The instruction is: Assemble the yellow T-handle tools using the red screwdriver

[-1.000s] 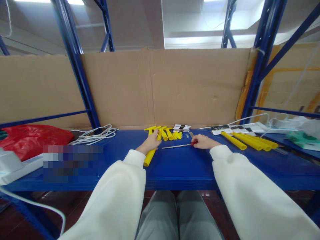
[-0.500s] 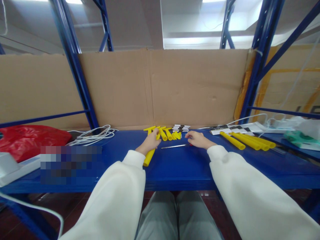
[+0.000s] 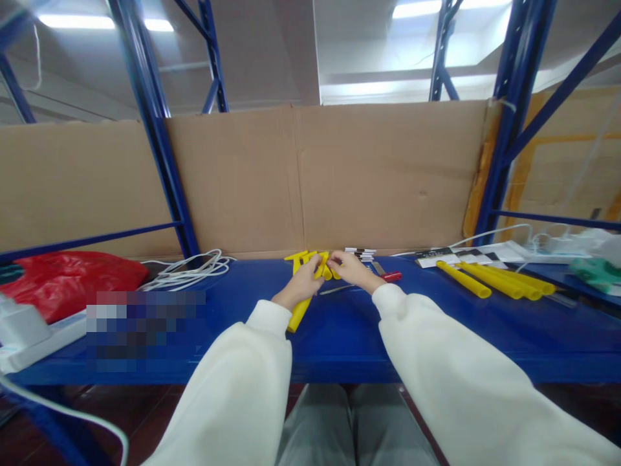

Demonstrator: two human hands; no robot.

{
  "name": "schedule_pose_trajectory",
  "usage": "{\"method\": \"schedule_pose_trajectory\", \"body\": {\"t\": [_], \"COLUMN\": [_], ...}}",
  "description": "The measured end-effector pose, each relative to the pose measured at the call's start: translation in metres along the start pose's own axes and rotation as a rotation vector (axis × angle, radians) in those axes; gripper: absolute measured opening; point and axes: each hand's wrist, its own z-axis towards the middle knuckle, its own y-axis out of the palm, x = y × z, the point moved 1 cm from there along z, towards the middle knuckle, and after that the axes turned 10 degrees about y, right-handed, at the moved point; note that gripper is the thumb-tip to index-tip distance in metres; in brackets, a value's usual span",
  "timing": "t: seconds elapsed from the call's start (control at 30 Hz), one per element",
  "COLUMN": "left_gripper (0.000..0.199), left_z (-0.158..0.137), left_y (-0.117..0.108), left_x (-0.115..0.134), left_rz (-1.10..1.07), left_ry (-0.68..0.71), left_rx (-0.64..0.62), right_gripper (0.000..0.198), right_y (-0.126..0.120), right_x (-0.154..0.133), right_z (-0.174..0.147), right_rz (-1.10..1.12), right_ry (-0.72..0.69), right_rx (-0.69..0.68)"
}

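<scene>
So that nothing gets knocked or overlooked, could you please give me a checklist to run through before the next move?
1. Left hand holding a yellow tube: ok.
2. Right hand clear of the screwdriver's red handle: ok.
3. Screwdriver shaft fully visible: not ok; the right wrist hides part of it.
4. Right hand gripping something: cannot tell from this view.
5. Group of yellow tubes at the far right apart from both hands: ok.

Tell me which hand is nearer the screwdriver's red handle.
Right. The right hand is a short way left of the red handle; the left hand is farther left, around a yellow tube.
</scene>
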Motion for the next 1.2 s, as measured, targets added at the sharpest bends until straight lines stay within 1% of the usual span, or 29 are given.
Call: {"method": "schedule_pose_trajectory", "body": {"t": [0.2,0.3,0.4,0.5,0.7,0.83,0.9,0.97,1.07,1.13,1.2], "left_gripper": [0.029,0.029,0.029,0.031,0.032,0.030,0.030,0.030,0.030,0.033,0.035], "left_z": [0.000,-0.001,-0.001,-0.001,0.001,0.002,0.001,0.000,-0.001,-0.001,-0.001], "left_y": [0.000,0.000,0.000,0.001,0.006,0.000,-0.004,-0.007,-0.005,-0.003,-0.002], "left_x": [-0.001,-0.001,-0.001,0.001,0.005,0.002,0.000,0.000,0.001,0.001,0.001], "left_rz": [0.013,-0.011,0.001,0.042,0.077,0.126,0.152,0.147,0.091,0.054,0.034], "left_ry": [0.021,0.002,0.002,0.017,-0.059,-0.110,-0.152,-0.173,-0.146,-0.119,-0.112], "left_rx": [-0.005,-0.026,-0.031,-0.029,-0.028,0.056,0.103,0.106,0.079,0.077,0.079], "right_gripper": [0.016,0.017,0.018,0.016,0.012,0.009,0.011,0.013,0.017,0.019,0.019], "right_y": [0.008,0.012,0.014,0.013,0.007,0.002,-0.006,-0.019,-0.042,-0.053,-0.059], "right_x": [0.013,0.016,0.018,0.018,0.014,0.011,0.014,0.022,0.043,0.057,0.068], "right_z": [0.003,0.005,0.006,0.005,0.000,-0.003,-0.004,-0.004,-0.007,-0.010,-0.013], "right_rz": [0.294,0.412,0.454,0.434,0.293,0.102,-0.026,-0.168,-0.329,-0.392,-0.430], "right_ry": [-0.018,0.017,0.056,0.050,-0.007,-0.052,-0.040,0.047,0.281,0.374,0.457], "right_rx": [-0.026,-0.065,-0.084,-0.079,-0.036,-0.015,0.000,0.038,0.098,0.081,0.064]}}
